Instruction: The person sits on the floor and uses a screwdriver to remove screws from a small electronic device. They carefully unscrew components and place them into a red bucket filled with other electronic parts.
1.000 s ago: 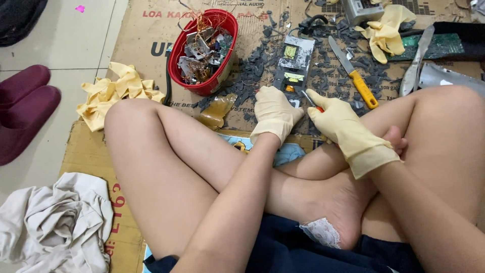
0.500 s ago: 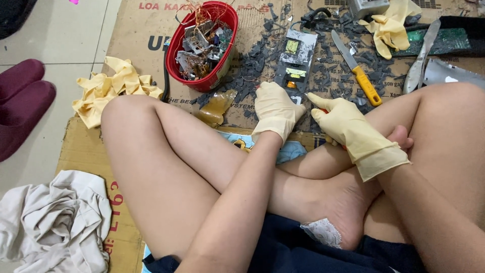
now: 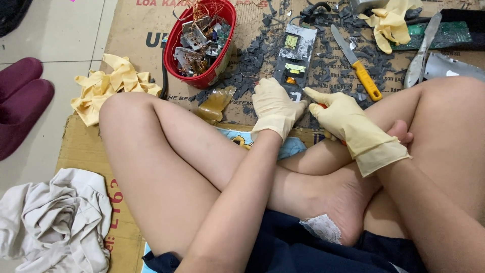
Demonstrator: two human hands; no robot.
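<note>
While the person is sitting cross-legged on the flattened brown cardboard sheet [image 3: 136,45], the left hand [image 3: 275,106] in its cream rubber glove is resting palm down, fingers loosely curled over the near end of the long grey circuit board with yellow parts [image 3: 295,53], pressing it rather than gripping it. The right hand [image 3: 343,114], gloved the same way, is closed round a small tool of which only a speck of red-orange handle is showing at the thumb; its tip is meeting the board's near edge beside the left fingers. Compared with a second ago, both hands are sitting in almost the same place; the camera is tilting a little, so the red plastic bowl of copper wire and stripped parts [image 3: 202,45] and the board are riding higher in view. The small pale tip that was showing between the hands is now covered, which suggests the tool is working in closer against the board. Beyond the hands, dark grey plastic shards [image 3: 252,65] are lying scattered, an orange-handled knife [image 3: 356,68] is lying to the right, and crumpled yellow gloves [image 3: 108,86] are lying off to the left. What the tool actually is, and the spot where it is touching, are hidden under the gloves.
</note>
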